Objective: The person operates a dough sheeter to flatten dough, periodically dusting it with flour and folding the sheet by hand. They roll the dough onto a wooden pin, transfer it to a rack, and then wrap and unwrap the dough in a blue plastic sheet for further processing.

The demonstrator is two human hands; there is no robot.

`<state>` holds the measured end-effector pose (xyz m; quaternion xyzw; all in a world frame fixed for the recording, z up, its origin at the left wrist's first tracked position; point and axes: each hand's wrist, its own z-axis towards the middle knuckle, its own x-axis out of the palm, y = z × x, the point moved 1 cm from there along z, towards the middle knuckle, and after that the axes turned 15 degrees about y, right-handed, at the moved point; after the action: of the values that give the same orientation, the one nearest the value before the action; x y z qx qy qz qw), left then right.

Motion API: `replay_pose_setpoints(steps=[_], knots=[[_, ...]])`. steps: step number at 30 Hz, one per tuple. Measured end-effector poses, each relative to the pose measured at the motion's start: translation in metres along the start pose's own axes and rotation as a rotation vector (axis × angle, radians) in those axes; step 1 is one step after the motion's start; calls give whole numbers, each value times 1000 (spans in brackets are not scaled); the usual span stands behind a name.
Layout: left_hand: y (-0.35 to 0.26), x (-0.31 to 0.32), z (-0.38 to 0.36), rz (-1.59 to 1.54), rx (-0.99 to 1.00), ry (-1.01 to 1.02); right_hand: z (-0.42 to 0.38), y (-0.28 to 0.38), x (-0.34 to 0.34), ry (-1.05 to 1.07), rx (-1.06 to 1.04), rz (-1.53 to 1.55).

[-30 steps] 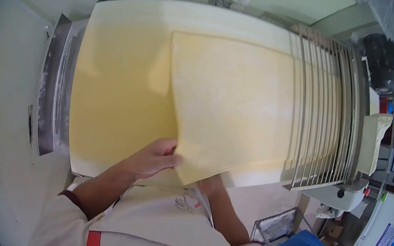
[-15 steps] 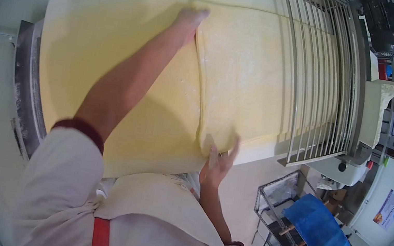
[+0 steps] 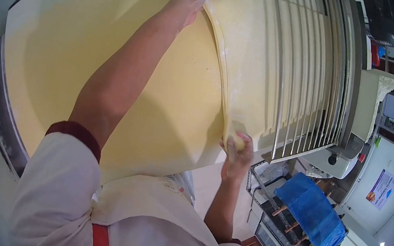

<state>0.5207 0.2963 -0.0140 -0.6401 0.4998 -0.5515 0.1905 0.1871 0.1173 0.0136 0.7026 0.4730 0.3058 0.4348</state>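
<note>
A large pale yellow dough sheet [image 3: 176, 93] covers the work surface, with an upper layer [image 3: 246, 52] folded over its right part. My left hand [image 3: 191, 0] is closed on the far corner of the upper layer's edge. Nearer my body, my right hand [image 3: 237, 154] grips the near corner of that same layer, fingers wrapped round a bunched bit of dough. Between my hands the layer's edge is lifted and curves to the right, and it casts a shadow on the sheet below.
A metal bar guard [image 3: 302, 78] spans the dough's right end, beside a machine housing [image 3: 343, 159]. Lower right stands a rack with a blue cover [image 3: 312, 214]. A metal edge [image 3: 5, 105] runs along the left, and a motor [image 3: 383, 24] sits upper right.
The upper layer's edge has been raised and drawn into a curve. My right hand, open at the near corner before, has closed on the dough and moved right; my left hand has moved farther away.
</note>
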Motion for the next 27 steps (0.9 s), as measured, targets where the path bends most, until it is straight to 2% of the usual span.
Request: replay_pose_setpoints(steps=[2,5,7,8,11,13,14,15,16,17,18,19,20,21,23,25,27], knots=[[-7,16,5,-39,49,74,-9,34,2,-46,-72,-24],[2,28,29,0,15,33,11,4,-19,-2,-60,45],[29,25,43,280,12,77,11,-1,-38,101,-41,90],[38,27,52,428,28,95,8,6,-44,137,-27,-3],[86,62,13,1278,549,-120,-13,33,-69,264,24,-300],[120,110,-35,1637,494,23,-3,58,-90,442,-87,-404],[140,138,-58,1676,354,135,4,71,-103,541,-145,-461],[158,165,-81,1697,315,247,16,85,-119,612,-213,-518],[176,190,-102,1711,267,356,31,111,-138,705,-314,-705],[200,212,-126,1701,304,358,48,139,-161,797,-418,-886],[218,227,-139,1701,340,380,63,155,-189,798,-433,-944],[226,237,-148,1710,285,398,73,177,-220,730,-453,-1048],[231,247,-161,1718,224,432,74,192,-251,540,-620,-1073],[233,259,-172,1728,182,453,74,217,-279,458,-691,-1213],[236,266,-181,1830,227,464,59,249,-351,275,-679,-1055],[232,268,-179,1862,307,391,51,266,-432,68,-752,-1069],[226,272,-179,1867,174,226,60,262,-497,-129,-755,-879]])
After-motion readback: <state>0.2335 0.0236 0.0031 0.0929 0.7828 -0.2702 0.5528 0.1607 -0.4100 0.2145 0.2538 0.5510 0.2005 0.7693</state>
